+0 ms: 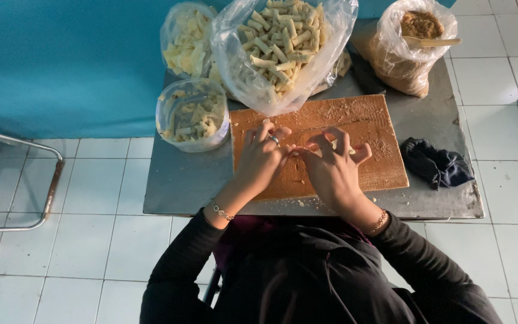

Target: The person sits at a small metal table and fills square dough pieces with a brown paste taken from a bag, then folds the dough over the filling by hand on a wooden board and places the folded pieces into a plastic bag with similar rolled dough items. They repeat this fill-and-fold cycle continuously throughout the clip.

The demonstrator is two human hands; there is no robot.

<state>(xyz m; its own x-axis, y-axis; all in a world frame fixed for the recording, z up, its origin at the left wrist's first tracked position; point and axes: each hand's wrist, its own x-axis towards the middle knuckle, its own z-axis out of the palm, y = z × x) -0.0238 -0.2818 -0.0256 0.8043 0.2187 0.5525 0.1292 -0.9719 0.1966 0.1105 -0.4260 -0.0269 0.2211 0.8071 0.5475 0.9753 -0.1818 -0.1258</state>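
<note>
My left hand (261, 157) and my right hand (333, 165) rest close together on a wooden board (379, 129) dusted with crumbs. Their fingertips meet over a small pale piece of dough or wrapper (337, 144), mostly hidden under the fingers. A ring sits on my left hand and each wrist wears a bracelet. Just beyond the board stands a large clear plastic bag of pale rolled pastry sticks (280, 42).
The board lies on a small grey metal table (181, 180) over white floor tiles. A clear tub of pale scraps (193, 114) and another bag (184, 39) stand at the left. A bag of brown filling with a spoon (418, 36) stands at the right, near a dark cloth (436, 163). A metal frame (43, 180) is far left.
</note>
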